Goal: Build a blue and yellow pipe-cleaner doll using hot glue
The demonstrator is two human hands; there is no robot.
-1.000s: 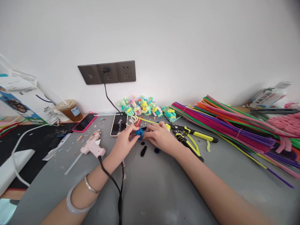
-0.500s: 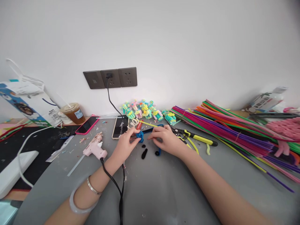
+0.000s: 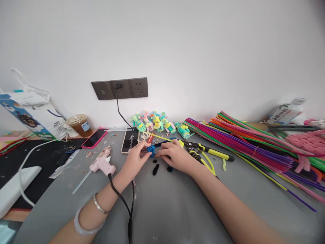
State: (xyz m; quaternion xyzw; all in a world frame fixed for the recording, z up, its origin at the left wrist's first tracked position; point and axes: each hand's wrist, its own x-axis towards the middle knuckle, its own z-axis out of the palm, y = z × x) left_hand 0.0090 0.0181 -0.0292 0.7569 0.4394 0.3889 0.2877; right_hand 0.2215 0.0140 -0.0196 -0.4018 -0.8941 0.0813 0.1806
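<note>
Your left hand (image 3: 137,157) and right hand (image 3: 175,156) pinch the small blue fuzzy pipe-cleaner bundle (image 3: 151,149) from either side, fingertips closed on it, at the middle of the grey worktop (image 3: 162,210). It looks only partly built: small black fuzzy pieces (image 3: 155,168) lie loose just near of it. Finished pastel pipe-cleaner figures (image 3: 157,121) stand far, by the wall. The pink glue gun (image 3: 101,162) lies to the left.
</note>
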